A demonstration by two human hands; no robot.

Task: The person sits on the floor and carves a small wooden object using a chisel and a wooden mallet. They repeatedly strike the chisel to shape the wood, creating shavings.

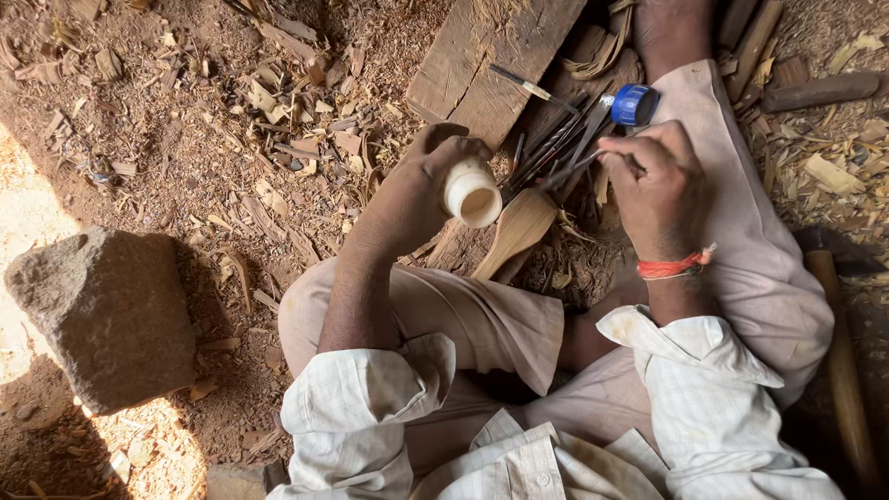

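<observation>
My left hand (435, 162) grips a small pale cylindrical cup or tube (470, 193), its open end turned toward me. My right hand (653, 181) is closed on the end of a thin dark metal tool (565, 174), among a bundle of similar thin rods (546, 148) lying on the ground. A blue cap (635, 104) sits just above the right hand. Under the hands lies a light carved wooden piece (519, 231). A red thread circles my right wrist.
A wooden plank (491, 56) lies above the hands, with a thin tool on it. A large grey stone (106, 315) sits at the left. Wood chips and shavings (269, 120) cover the dirt floor. A long wooden handle (843, 361) lies at the right edge.
</observation>
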